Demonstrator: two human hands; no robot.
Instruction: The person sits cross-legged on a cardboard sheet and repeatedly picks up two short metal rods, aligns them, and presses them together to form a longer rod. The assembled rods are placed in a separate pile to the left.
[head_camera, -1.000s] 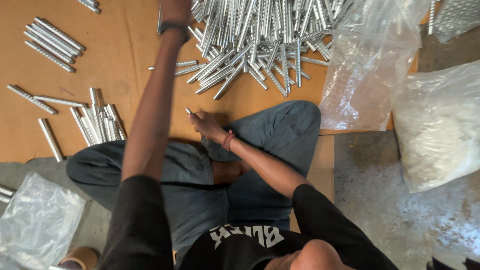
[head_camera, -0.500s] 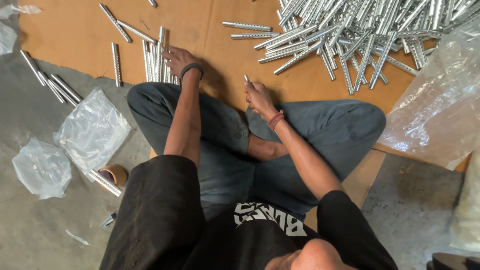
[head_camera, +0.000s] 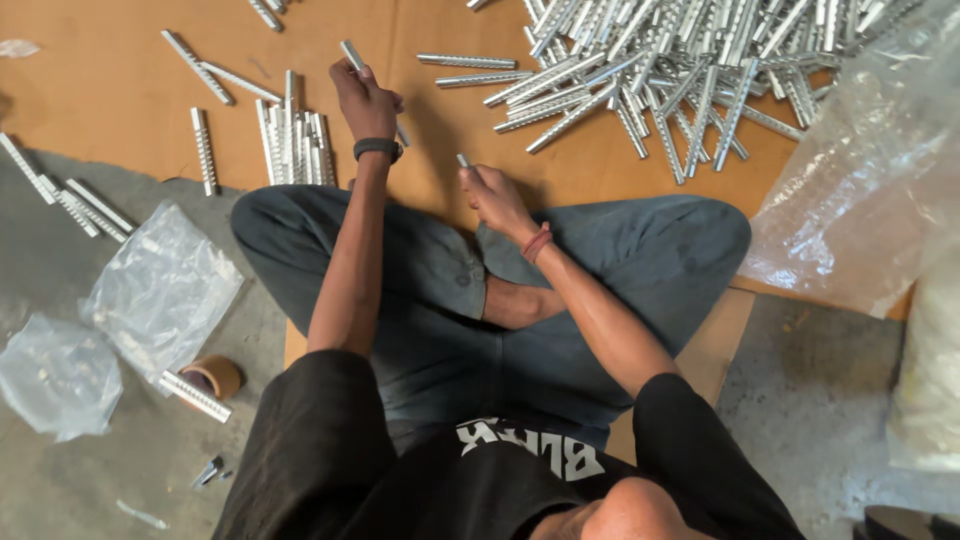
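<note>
Two hands working: my left hand (head_camera: 365, 100) is clamping a ridged metal bar (head_camera: 351, 54) near the cardboard sheet's (head_camera: 110, 80) middle; right hand (head_camera: 492, 195) is pinching a small pin (head_camera: 463, 160), apparently ready for fitting.

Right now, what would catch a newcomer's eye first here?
Likely the big heap of ridged silver metal rods spread over the brown board at the top right. Next, the seated person's left hand gripping one rod above a neat small bundle, and the right hand pinching a small metal piece.
</note>
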